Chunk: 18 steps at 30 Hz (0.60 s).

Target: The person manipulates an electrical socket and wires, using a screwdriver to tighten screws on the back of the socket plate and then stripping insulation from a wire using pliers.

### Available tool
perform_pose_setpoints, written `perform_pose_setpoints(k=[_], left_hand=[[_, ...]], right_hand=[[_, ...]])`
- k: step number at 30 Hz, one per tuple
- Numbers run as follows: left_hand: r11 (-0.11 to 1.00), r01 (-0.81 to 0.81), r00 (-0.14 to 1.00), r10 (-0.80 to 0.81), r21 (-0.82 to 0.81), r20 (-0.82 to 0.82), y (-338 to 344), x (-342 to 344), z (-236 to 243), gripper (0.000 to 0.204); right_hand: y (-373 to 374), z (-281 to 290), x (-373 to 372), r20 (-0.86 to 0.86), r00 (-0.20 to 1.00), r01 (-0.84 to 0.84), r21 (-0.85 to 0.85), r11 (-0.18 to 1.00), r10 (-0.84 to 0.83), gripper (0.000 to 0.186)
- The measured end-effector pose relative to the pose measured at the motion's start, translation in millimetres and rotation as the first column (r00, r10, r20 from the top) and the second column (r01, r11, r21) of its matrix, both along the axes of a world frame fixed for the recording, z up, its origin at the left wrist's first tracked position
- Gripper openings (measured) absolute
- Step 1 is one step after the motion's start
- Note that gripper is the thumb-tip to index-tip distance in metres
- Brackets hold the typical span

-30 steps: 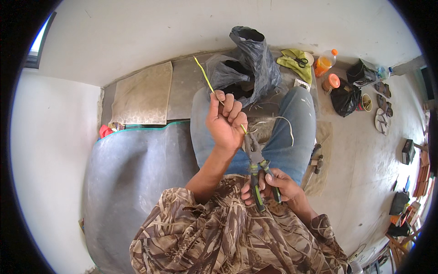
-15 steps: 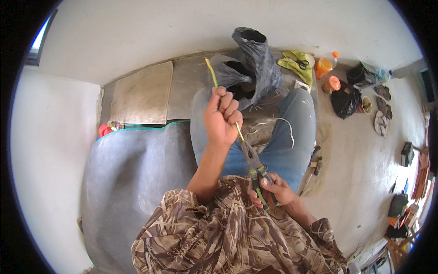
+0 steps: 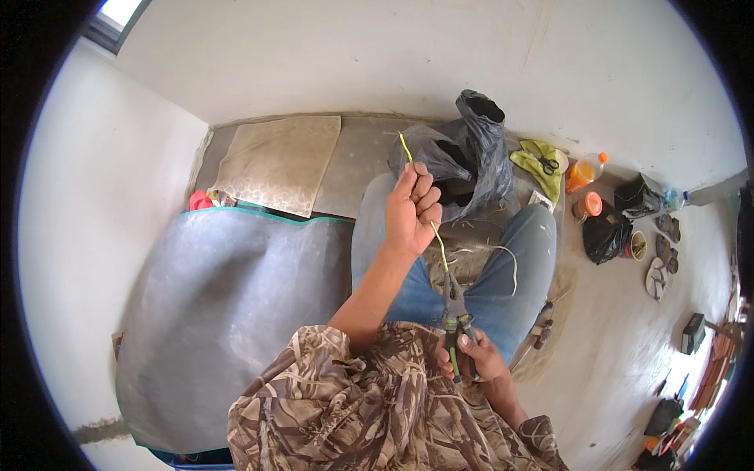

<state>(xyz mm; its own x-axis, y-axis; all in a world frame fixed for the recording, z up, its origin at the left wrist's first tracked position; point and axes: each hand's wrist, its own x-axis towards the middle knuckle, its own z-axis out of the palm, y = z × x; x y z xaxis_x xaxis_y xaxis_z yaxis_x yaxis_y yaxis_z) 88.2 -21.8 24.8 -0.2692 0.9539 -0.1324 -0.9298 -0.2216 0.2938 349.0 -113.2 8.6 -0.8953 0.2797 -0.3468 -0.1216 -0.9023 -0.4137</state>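
My left hand (image 3: 411,210) is closed around a thin yellow-green wire (image 3: 441,247). One short end of the wire sticks up past the thumb and fingertips. The lower stretch runs down to the jaws of the pliers (image 3: 454,301), which meet its other end. Wrapped around the green-and-black handles of the pliers is my right hand (image 3: 481,358). Both hands are above my lap, between my jeans-clad legs (image 3: 510,259). A pale curled strip (image 3: 512,263) lies by my right knee.
Dark plastic bags (image 3: 483,165) stand beyond my knees. Farther right are a green cloth (image 3: 542,166) with scissors (image 3: 549,165), an orange drink bottle (image 3: 583,174), an orange-lidded jar (image 3: 587,206) and sandals (image 3: 658,279). A hammer-like tool (image 3: 542,334) lies beside my right leg. A grey sheet (image 3: 236,314) spreads left.
The view has shifted. More wire shows between my left hand and the pliers, and less sticks out above my fingers. Both hands keep their holds.
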Motion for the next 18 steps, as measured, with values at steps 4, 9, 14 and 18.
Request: perform_pose_setpoints(k=[4,9,14,18], left_hand=[[1.0,-0.001,0.997,0.0,-0.019,-0.077,2.3,-17.2,3.2,0.02],[0.974,0.088,0.767,-0.201,-0.21,-0.61,-0.9,-36.0,35.3,0.021],[0.992,0.121,-0.583,0.043,-0.035,-0.811,-19.0,-35.3,64.4,0.02],[0.906,0.304,-0.701,0.004,-0.294,-0.713,-43.2,-19.3,90.4,0.024]], right_hand=[[0.7,-6.0,0.3,0.091,0.994,-0.082,0.188,0.979,0.066,0.035],[19.9,7.4,11.5,0.409,0.911,-0.241,0.645,0.725,-0.061,0.035],[61.5,22.2,57.6,0.562,0.811,-0.513,0.816,0.266,-0.161,0.04],[87.3,69.5,49.7,0.566,0.802,-0.556,0.824,0.108,-0.191,0.041]])
